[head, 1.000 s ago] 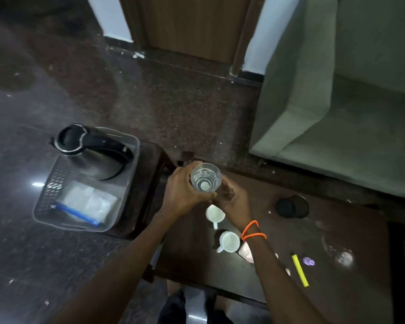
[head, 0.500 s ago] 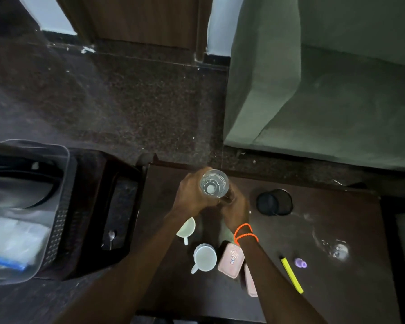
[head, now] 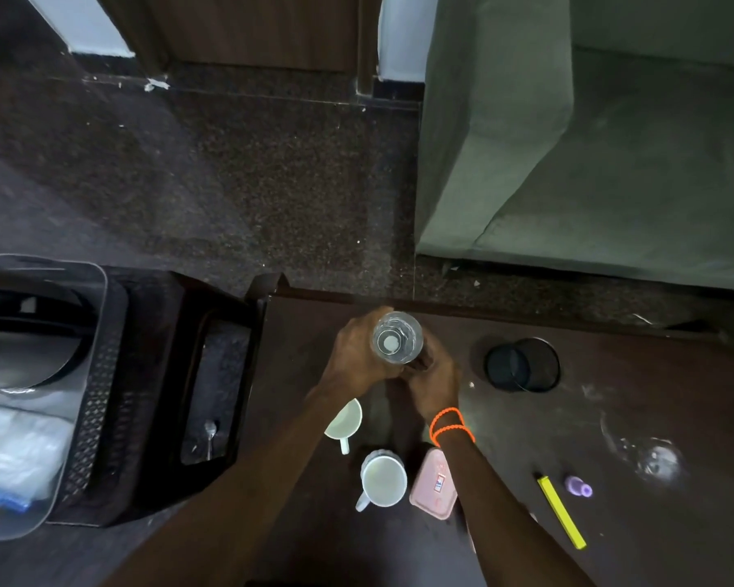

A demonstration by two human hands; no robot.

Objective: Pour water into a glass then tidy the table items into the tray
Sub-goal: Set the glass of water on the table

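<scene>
I see a clear water bottle (head: pixel 397 343) end-on above the dark table (head: pixel 611 544), a white disc at its centre. My left hand (head: pixel 357 353) grips its side. My right hand (head: pixel 435 383), with orange bands at the wrist, curls round its lower part from the right; what lies under the bottle is hidden. A clear glass (head: pixel 653 461) stands far right on the table. The grey tray (head: pixel 90 374) sits at the left edge on a dark stool and holds a kettle (head: pixel 26 345) and a plastic packet (head: pixel 13 455).
Two white mugs (head: pixel 343 419) (head: pixel 383 480) and a pink box (head: pixel 435 485) lie just below my hands. A black mesh cup (head: pixel 522 365), a yellow marker (head: pixel 562 512) and a small purple item (head: pixel 578 487) are on the right. A spoon (head: pixel 210 434) lies on the stool. A green sofa (head: pixel 590 163) stands behind.
The view has swung right, so the tray and kettle slid to the left edge. Both hands stay on the bottle in much the same place over the table.
</scene>
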